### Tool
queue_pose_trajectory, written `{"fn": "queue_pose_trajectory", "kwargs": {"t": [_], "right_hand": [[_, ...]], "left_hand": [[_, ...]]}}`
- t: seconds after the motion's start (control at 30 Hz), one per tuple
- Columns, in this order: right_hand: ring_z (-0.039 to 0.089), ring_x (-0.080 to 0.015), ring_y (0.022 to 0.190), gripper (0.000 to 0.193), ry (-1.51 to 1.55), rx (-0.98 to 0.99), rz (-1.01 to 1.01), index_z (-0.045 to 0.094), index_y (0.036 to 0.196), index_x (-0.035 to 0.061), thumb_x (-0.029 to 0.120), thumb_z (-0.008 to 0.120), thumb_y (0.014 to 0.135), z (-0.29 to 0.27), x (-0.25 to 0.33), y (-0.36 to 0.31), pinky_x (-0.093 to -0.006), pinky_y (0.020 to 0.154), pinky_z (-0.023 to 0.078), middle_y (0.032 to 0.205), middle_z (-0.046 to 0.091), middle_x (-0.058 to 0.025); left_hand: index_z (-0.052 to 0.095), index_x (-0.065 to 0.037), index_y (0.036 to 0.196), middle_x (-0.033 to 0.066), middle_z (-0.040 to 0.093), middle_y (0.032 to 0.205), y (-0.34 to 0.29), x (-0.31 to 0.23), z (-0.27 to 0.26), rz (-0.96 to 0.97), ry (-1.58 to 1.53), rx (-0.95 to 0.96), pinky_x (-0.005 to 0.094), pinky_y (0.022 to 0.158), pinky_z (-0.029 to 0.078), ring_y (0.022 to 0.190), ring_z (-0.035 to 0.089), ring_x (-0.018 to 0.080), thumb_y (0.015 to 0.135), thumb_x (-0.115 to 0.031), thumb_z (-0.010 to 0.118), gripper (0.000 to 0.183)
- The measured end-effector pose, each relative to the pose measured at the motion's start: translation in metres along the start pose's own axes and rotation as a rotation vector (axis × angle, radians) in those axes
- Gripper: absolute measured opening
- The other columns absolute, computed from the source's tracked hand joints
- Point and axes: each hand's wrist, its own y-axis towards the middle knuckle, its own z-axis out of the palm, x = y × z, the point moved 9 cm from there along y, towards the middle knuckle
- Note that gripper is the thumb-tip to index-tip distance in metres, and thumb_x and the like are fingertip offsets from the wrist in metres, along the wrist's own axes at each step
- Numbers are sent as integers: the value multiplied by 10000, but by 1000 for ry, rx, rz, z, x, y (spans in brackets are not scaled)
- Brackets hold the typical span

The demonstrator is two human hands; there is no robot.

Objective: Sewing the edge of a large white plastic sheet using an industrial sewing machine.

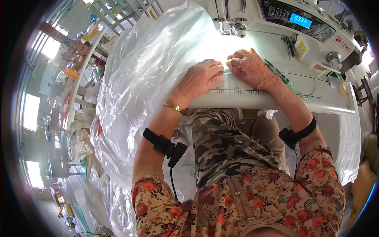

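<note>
Here, left hand [200, 77] and right hand [252, 69] touch plastic sheeting [144, 65].

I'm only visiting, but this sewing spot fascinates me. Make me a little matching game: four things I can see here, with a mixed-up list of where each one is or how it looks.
Things:
1. Clear plastic sheeting
2. Sewing machine display
3. Gold-coloured wristband
4. Green thread

Places and states:
A. Around the wrist of the left hand
B. Loose on the table, to the right of the right hand
C. Billowing in a large, shiny mass at the left
D. Lit up blue

Right pairs: 1-C, 2-D, 3-A, 4-B
</note>
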Motion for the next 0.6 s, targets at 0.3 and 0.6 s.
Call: {"fn": "queue_pose_trajectory", "kwargs": {"t": [0.3, 0.6], "right_hand": [[567, -269, 1022, 234, -44, -37, 5, 655, 1025, 49, 149, 574, 830, -1, -3, 0, -403, 949, 380, 1015, 643, -97], [559, -298, 991, 274, 33, -147, -49, 656, 1054, 78, 205, 543, 839, -10, -1, 1, -444, 918, 373, 942, 643, -124]], "left_hand": [[623, -32, 912, 78, 586, 936, 21, 3, -2, 102, 233, -51, 374, 787, 503, 906, 591, 264, 845, -146, 619, 132], [607, -40, 862, 67, 591, 942, 21, 8, -9, 47, 103, -98, 375, 785, 505, 898, 584, 258, 818, -137, 635, 111]]}}
